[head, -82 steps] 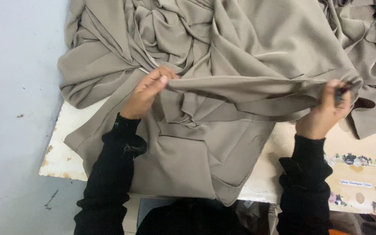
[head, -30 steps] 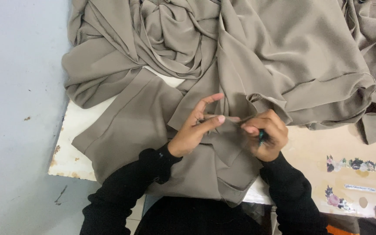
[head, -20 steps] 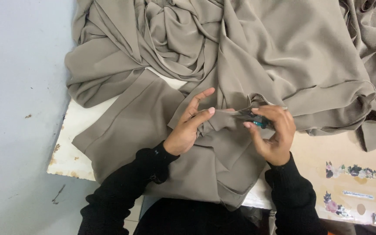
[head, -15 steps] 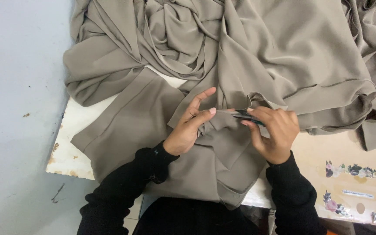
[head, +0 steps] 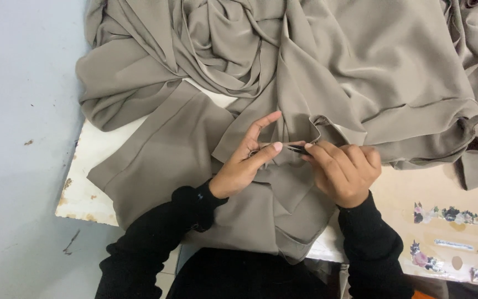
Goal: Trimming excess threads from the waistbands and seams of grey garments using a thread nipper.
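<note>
1. We see a fold of the taupe fabric (head: pixel 283 166) pinched up at the middle of the bench, right between the two hands, so the small spot being worked on stands proud of the loose cloth around it.
2. Our left hand (head: pixel 244 166) has thumb and forefinger closed together on that fold, the other fingers (head: pixel 261 123) fanned upward and apart; this grip seems to keep the cloth taut and steady.
3. Our right hand (head: pixel 345 169) is curled with its fingers clamped on a small dark tool (head: pixel 297 148), probably a thread snip, whose tip meets the pinched fold just beside the left thumb.
4. The rest of the fabric is heaped in deep folds across the far side of the bench, and one flat panel drapes over the near edge toward our lap.
5. The bench (head: pixel 92 166) shows bare, chipped white surface at its left corner, with grey floor (head: pixel 23 111) beyond that edge; this is the open side.
6. To the right, a bare stretch holds a floral-printed card (head: pixel 452 243) near the front edge, well apart from the hands.
</note>
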